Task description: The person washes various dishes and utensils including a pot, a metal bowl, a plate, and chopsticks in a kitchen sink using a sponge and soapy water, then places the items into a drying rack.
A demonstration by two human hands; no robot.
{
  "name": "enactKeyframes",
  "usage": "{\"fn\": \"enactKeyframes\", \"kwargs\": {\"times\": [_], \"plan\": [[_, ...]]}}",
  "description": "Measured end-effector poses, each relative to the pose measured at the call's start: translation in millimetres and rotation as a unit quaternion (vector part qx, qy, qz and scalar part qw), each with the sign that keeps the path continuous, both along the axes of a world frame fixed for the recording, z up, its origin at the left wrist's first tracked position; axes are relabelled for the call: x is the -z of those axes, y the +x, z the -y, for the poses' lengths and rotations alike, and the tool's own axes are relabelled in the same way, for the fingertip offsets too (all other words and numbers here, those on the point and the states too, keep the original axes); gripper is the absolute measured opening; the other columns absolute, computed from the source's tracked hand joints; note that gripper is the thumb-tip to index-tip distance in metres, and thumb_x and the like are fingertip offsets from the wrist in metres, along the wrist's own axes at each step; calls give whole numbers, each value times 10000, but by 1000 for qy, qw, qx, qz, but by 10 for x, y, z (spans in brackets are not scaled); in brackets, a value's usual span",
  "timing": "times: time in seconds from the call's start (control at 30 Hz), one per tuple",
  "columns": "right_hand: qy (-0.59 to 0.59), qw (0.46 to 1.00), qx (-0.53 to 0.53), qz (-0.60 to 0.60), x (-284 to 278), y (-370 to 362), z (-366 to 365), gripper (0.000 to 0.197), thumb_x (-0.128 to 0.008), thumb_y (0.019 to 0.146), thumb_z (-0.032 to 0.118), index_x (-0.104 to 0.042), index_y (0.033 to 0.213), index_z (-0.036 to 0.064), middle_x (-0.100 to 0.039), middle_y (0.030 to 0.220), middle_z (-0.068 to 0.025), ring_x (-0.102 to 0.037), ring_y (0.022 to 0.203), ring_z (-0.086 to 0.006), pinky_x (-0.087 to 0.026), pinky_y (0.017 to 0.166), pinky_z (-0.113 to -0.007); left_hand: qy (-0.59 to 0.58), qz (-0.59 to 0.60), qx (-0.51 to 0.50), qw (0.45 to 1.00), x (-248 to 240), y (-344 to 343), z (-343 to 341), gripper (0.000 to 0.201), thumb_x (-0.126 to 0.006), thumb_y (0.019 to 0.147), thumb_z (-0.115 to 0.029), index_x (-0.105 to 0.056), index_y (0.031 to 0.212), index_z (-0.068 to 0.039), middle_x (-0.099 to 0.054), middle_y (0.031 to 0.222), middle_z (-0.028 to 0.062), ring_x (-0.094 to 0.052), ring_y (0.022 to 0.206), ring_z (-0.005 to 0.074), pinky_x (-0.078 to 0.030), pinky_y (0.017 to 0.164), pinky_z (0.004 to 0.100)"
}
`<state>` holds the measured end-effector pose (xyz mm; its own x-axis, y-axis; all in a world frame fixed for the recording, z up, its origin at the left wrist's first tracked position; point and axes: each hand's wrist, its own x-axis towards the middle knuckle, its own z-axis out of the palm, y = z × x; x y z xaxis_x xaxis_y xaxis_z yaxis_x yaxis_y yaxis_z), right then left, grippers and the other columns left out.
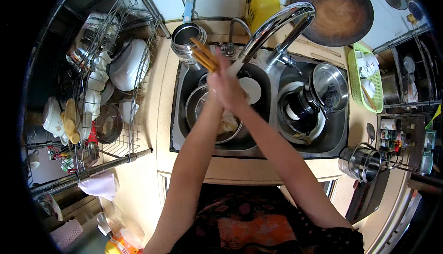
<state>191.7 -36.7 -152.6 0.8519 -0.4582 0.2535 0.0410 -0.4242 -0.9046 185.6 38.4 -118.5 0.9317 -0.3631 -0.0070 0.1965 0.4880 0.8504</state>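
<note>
Above the left sink basin [182,111], a bundle of wooden chopsticks [204,55] sticks out from between my two hands, pointing up and to the left. My right hand [232,90] lies against my left hand [214,85], palms pressed together around the chopsticks. Much of the left hand is hidden behind the right. The chrome faucet [281,14] curves over, its spout end close to my fingers. Below my wrists a metal bowl [190,106] sits in the basin with pale food scraps [228,122] inside. Beside it is a small white dish [250,90].
Pots and bowls, including a steel pan [330,87], pile up in the right basin. A yellow soap bottle [264,5] and a large round pan [337,11] stand behind. Stacked metal cups [188,39] are at the back left, a wire dish rack [127,134] left, a green basket [377,98] right.
</note>
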Motion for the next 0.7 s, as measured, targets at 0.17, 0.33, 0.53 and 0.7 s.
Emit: {"fn": "enactKeyframes", "kwargs": {"times": [0.17,0.33,0.53,0.7], "plan": [[-36,999,7,-20,-272,28,29,474,-539,758,207,-416,1140,-47,-470,1081,-283,-462,981,-441,-356,853,-477,-148,-259,67,952,-59,-99,-84,431,-357,922,-370,-403,1278,-131,-492,1219,47,-461,1103,207,-360,938,355],[-77,996,-7,-48,-532,-232,-388,558,-454,815,285,-347,1284,2,-390,1210,-269,-380,1115,-418,-267,937,-514,-131,-166,63,975,-115,2,-93,517,-344,906,-460,-374,1296,-122,-453,1260,61,-425,1139,224,-350,943,388],[-223,970,92,-41,-234,-93,-144,488,-452,819,221,-392,1275,56,-447,1189,-200,-369,1130,-370,-182,955,-538,-158,-320,91,930,-93,-94,-65,413,-417,899,-314,-412,1265,-124,-468,1250,46,-445,1136,225,-352,952,398],[26,995,-93,3,-204,-221,40,455,-559,739,158,-470,1155,-3,-524,985,-198,-459,1012,-331,-337,882,-381,-114,-206,16,972,39,-138,21,285,-505,873,-225,-495,1112,-70,-559,1015,48,-544,916,174,-436,804,316]]}}
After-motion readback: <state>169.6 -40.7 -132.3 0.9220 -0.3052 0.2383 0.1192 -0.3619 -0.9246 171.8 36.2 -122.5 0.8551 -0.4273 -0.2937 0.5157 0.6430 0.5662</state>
